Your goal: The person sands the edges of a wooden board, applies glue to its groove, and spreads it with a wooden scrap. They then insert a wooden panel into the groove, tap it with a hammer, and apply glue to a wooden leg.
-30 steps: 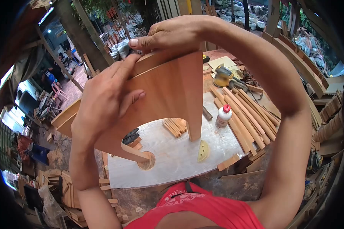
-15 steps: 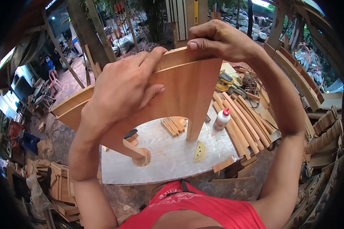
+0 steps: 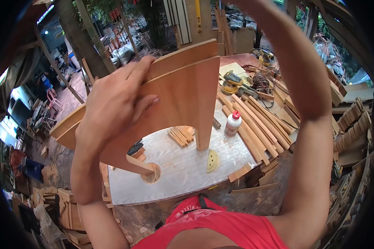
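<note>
My left hand [image 3: 112, 97] is closed over the top edge of an upright wooden panel [image 3: 178, 93], its thumb on the near face and its fingers over the top. The panel has an arched cut-out and two legs standing on a grey-white worktable [image 3: 178, 174]. A thin wooden strip [image 3: 187, 56] runs along the top, behind the near face. Only my right forearm [image 3: 303, 79] shows, raised on the right; the hand itself is past the top of the view. Near the right leg lies a yellowish half-round piece with holes [image 3: 212, 161].
A white glue bottle with a red cap [image 3: 232, 124] stands right of the panel. Beyond it lie several wooden strips [image 3: 257, 124] and a yellow power sander [image 3: 232, 83]. Small sticks [image 3: 181, 136] show through the arch. Scrap wood [image 3: 70, 207] is piled on the floor at left.
My right hand has let go of the panel's top right corner and risen out of view. My left hand stays on the panel. The view has shifted slightly.
</note>
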Available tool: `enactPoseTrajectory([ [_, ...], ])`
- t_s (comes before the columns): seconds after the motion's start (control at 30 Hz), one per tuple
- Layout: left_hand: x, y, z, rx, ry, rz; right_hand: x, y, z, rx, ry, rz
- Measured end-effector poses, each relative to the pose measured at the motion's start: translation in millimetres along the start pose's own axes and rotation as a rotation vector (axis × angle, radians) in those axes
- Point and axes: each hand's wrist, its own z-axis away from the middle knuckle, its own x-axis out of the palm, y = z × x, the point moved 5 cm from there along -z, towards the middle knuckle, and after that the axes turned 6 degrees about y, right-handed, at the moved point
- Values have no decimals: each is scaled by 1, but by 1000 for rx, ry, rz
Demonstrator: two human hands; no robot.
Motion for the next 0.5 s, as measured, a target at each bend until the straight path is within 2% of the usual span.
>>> enactPoseTrajectory([
  [0.07,0,-3,0,18,23,12,65,13,13,-13,-229,118],
  [0.13,0,-3,-1,24,39,19,60,-1,22,261,-308,-257],
  [0.23,2,-5,-2,41,41,23,61,-2,20,237,-278,-174],
  [0.33,1,-7,-4,77,90,-25,26,-12,-1,252,-223,-274],
  [0.5,4,-12,-4,70,47,-32,62,-20,10,177,-265,-114],
])
